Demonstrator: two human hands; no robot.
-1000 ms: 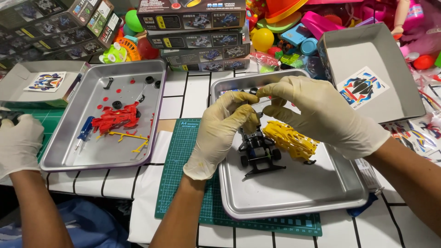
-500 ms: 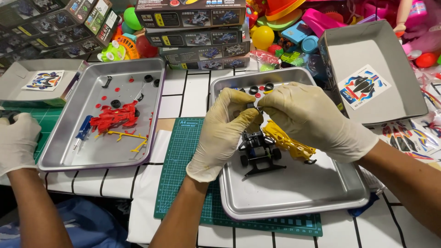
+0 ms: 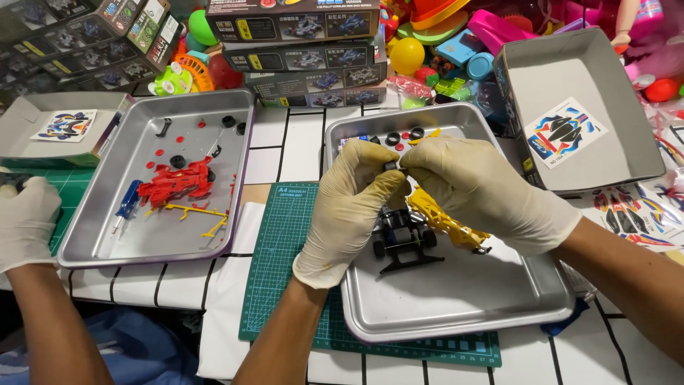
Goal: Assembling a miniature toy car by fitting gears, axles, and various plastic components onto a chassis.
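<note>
Both gloved hands are together over the right metal tray [image 3: 456,314], the left hand [image 3: 349,207] and right hand [image 3: 484,192] pinching one small dark part [image 3: 390,165] between their fingertips. Since a second ago they rose slightly from the black toy car chassis [image 3: 404,239], which lies just below them beside the yellow body shell [image 3: 445,221]. A co-worker's gloved hand [image 3: 25,221] rests far left.
</note>
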